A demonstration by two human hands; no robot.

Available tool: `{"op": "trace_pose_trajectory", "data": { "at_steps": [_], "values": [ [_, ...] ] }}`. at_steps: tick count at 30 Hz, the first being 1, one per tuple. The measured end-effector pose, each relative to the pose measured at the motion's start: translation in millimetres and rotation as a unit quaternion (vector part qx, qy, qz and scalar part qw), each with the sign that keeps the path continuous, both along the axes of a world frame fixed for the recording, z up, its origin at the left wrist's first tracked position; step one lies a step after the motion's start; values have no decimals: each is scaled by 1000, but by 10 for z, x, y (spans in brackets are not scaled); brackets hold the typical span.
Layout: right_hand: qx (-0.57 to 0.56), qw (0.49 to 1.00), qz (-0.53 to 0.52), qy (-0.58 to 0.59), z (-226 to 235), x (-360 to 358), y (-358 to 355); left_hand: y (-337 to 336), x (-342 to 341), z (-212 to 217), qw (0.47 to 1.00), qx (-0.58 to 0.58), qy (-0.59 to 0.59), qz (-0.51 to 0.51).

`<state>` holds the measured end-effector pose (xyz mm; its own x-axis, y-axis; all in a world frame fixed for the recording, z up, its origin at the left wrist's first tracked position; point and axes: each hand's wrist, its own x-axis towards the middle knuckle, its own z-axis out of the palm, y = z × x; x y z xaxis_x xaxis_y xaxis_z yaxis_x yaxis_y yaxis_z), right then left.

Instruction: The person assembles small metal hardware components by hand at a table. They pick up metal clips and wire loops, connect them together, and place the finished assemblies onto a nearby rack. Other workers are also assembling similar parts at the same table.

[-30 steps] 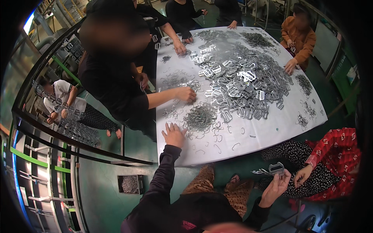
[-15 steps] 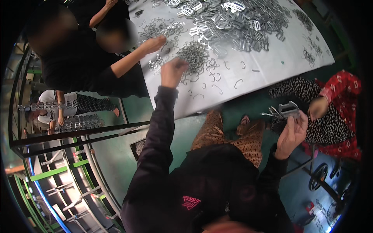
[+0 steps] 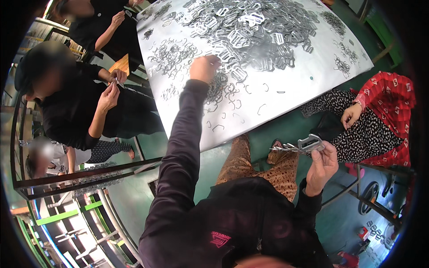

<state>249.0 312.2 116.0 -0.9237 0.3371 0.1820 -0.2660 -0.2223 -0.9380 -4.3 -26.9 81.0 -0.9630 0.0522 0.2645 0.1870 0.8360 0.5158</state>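
My right hand [image 3: 322, 166] is closed on a grey metal buckle [image 3: 311, 143], a slotted frame held up above my lap. A short string of thin metal pieces [image 3: 284, 147] hangs out to the left of it. My left hand [image 3: 205, 68] reaches over the white table, fingers bent together at the near left edge of a big heap of similar metal buckles [image 3: 254, 27]. Whether anything sits between those fingertips is hidden. Just below that hand lies a pile of small bent wire hooks [image 3: 217, 88], partly covered by my wrist.
More wire hooks [image 3: 172, 58] lie scattered over the white table [image 3: 286, 91]. At the left, a person in black [image 3: 67, 98] handles a small metal piece; another stands beyond. A person in a red patterned sleeve [image 3: 386, 96] sits at the right. A dark metal frame [image 3: 89, 174] runs along the left.
My left hand has moved from the hook pile up and right to the buckle heap. My right hand has come lower and left with the buckle. The neighbour's hands have left the table.
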Motion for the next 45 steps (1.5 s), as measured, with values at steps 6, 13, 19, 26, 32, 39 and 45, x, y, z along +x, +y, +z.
{"op": "trace_pose_trajectory", "data": {
  "at_steps": [6, 13, 19, 26, 32, 39, 45],
  "values": [
    [4, 1000, 27, -5, -21, -10, 16, -652, 253, -11, 948, -232, -133, -172],
    [5, 1000, 14, 11, -42, -75, -12, -582, 373, -180, 994, -92, -27, -60],
    [8, 1000, 16, 15, -48, -103, -15, -423, 561, -124, 980, -189, -53, -18],
    [8, 1000, 7, 13, -51, -20, -24, -458, 403, -294, 987, -123, -63, 81],
    [14, 1000, 12, 5, -41, -1, -44, -422, 473, -196, 993, -63, -104, -5],
    [-4, 1000, 18, 12, -60, -26, -66, -58, 491, -373, 994, -86, -23, 60],
    [-11, 1000, 16, 0, -25, -58, -75, 149, 310, -546, 967, -179, -110, 144]
  ]
}}
